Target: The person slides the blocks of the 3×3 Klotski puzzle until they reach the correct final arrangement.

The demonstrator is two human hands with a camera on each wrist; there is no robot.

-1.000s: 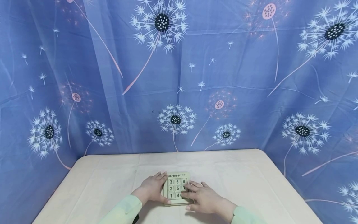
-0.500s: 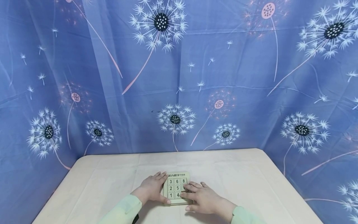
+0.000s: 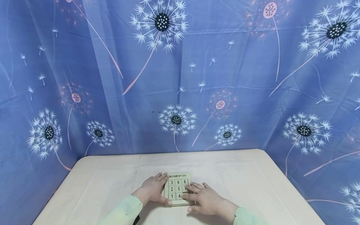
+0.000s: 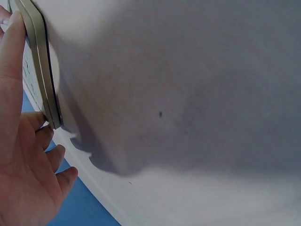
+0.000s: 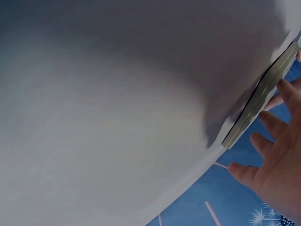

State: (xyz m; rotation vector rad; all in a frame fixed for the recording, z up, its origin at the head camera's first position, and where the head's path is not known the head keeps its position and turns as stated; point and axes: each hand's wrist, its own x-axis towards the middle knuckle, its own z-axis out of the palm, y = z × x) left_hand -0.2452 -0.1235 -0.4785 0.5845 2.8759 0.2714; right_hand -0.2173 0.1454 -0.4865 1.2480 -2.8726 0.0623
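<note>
A pale number slide puzzle (image 3: 178,175) lies on the table, with dark print along its top. Its tiles read 3, 6, 8 across the top, then 2, 5 and a partly covered 7, then 1 and 4. My left hand (image 3: 153,188) holds the puzzle's left side, its thumb at the lower left corner and its fingers near the upper left one. From the right, my right hand (image 3: 206,200) reaches over with spread fingers. One fingertip overlaps the 7 tile, another covers the spot beside the 4. In the right wrist view, fingertips meet the puzzle's edge (image 5: 256,103).
A cream cloth covers the table (image 3: 112,175). Behind it and along both sides hangs a blue curtain (image 3: 146,125) with a dandelion print. Pale green sleeves (image 3: 123,211) cover both forearms.
The right fingertips shift very slightly over the 7 tile, hiding it more half a second ago than now. The left hand and the puzzle stay in place.
</note>
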